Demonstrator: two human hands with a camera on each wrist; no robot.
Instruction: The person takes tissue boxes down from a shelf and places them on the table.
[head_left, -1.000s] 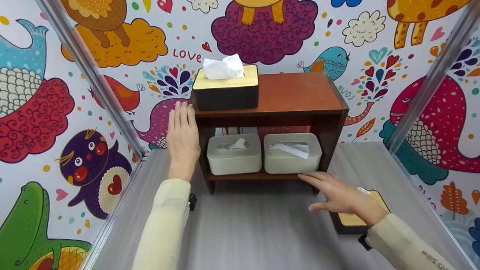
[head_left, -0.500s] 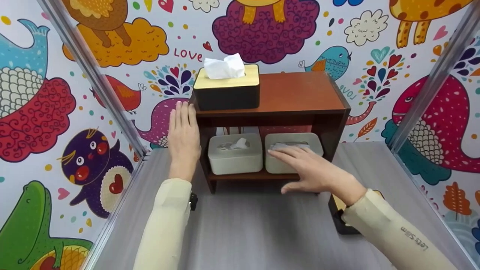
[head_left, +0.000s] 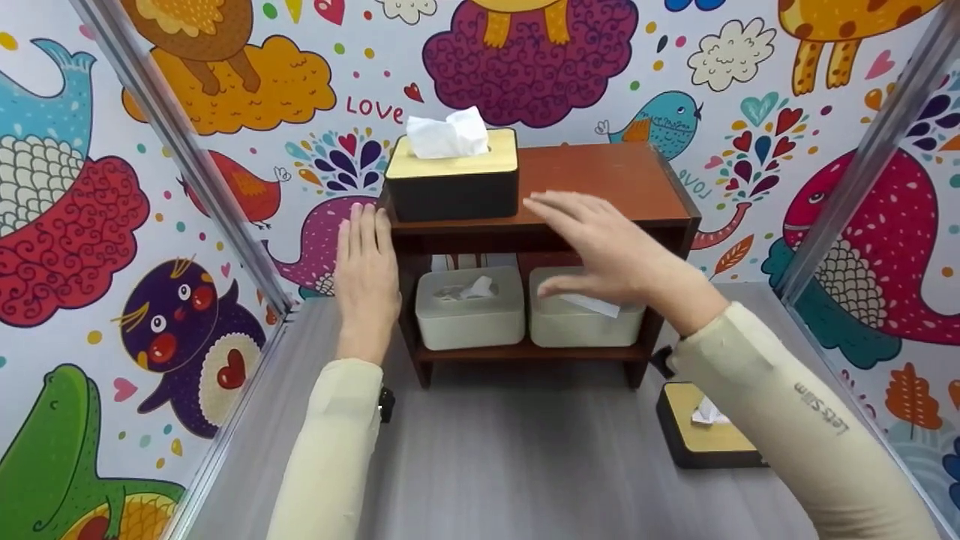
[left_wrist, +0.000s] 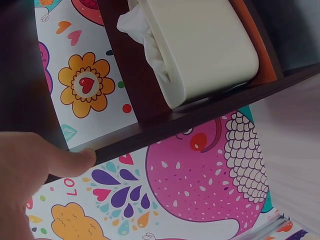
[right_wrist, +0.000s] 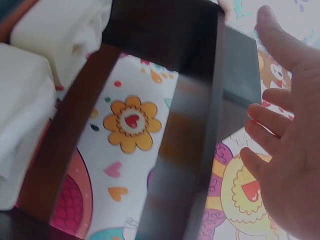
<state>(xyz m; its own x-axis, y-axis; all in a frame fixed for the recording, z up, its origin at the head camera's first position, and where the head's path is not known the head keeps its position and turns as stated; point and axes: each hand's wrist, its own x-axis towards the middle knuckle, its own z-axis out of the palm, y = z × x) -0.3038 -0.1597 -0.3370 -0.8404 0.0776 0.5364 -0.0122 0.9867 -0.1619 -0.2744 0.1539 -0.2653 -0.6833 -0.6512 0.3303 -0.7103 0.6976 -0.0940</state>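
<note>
Bright cartoon-animal wallpaper [head_left: 90, 210] surrounds a grey wood-grain tabletop [head_left: 517, 450]. At twelve o'clock on the tabletop stands a small dark reddish-brown wooden shelf unit [head_left: 607, 180] with two levels. On its top, toward eleven o'clock, sits a black tissue box with a pale wooden lid [head_left: 452, 180], white tissue poking up. The lower level holds two cream plastic tissue boxes [head_left: 470, 311] side by side. The person's left hand [head_left: 365, 277], fingers straight and together, lies flat against the unit's left side panel at nine o'clock. The right hand [head_left: 607, 251], fingers spread and relaxed, holding nothing, hovers in front of the top board's front edge, just right of the black box. At four o'clock on the tabletop, well apart from the unit, lies a second black box with a wooden lid [head_left: 705, 439].
</note>
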